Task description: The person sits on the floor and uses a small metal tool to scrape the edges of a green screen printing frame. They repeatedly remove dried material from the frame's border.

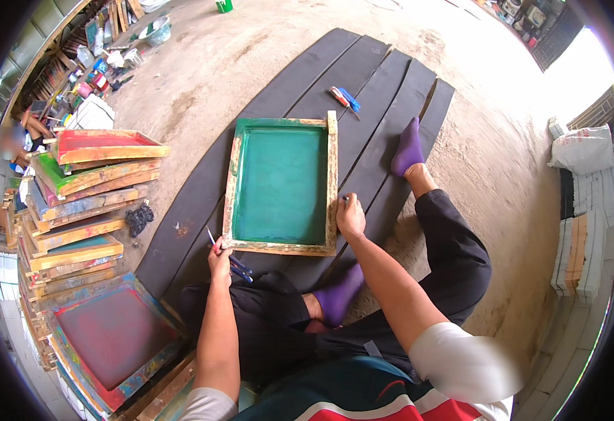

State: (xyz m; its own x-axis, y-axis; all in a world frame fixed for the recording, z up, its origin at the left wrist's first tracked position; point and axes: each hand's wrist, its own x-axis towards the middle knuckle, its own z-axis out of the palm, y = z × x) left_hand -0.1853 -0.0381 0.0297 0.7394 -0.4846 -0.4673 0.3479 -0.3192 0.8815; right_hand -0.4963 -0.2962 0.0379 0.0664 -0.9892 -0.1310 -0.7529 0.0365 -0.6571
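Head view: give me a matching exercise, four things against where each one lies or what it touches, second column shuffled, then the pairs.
Things:
1. green screen frame
2. left hand
3. right hand
4. red and blue tool pair

Places:
A. on the frame's right rail, near its lower corner
B. flat on the dark mats, in front of the seated person
C. on the mats beyond the frame's far edge
D. at the frame's lower left corner, holding pliers

Pairs: 1-B, 2-D, 3-A, 4-C
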